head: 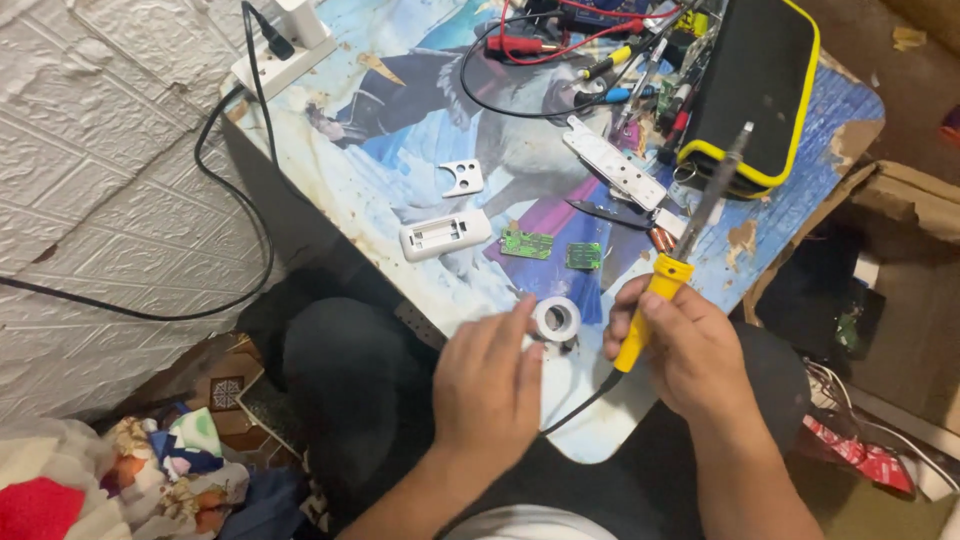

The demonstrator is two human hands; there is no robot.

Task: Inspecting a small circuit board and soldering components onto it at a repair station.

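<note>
My right hand (680, 345) grips the yellow handle of a soldering iron (690, 240), its metal tip pointing up and away toward a black and yellow case (760, 80). My left hand (490, 385) holds a small spool of solder wire (557, 320) by its left side, at the near edge of the table. Two small green circuit boards (527, 243) (584, 256) lie just beyond the spool. A white plastic casing half (445, 235) lies to their left.
A picture-printed mat (380, 160) covers the table. A long white casing strip (615, 162), a small white bracket (462, 178), a knife blade (605, 213), red and black test leads (540, 45), pens and a white power strip (285, 55) are on it. Cardboard box (900, 200) stands at right.
</note>
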